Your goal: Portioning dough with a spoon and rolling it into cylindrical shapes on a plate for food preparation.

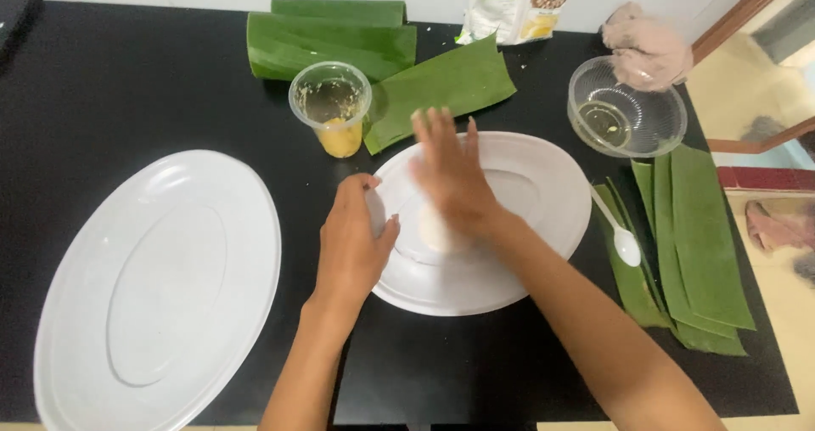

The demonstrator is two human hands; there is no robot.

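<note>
My right hand [450, 172] lies flat with fingers together over a pale lump of dough [435, 231] on a white oval plate [543, 202]; the hand is blurred. At the plate's left rim, my left hand [352, 240] grips the edge, thumb on top. A clear plastic cup [331, 107] with yellow filling at its bottom stands just beyond the left hand. A banana leaf piece [446, 87] lies behind the plate.
A larger white oval platter [157, 282] lies at left. Folded banana leaves [327, 36] lie at the back, leaf strips [696, 244] at right with a white spoon [620, 236]. Also there: a clear bowl [626, 108], a pinkish cloth [645, 49], a printed bag [518, 2].
</note>
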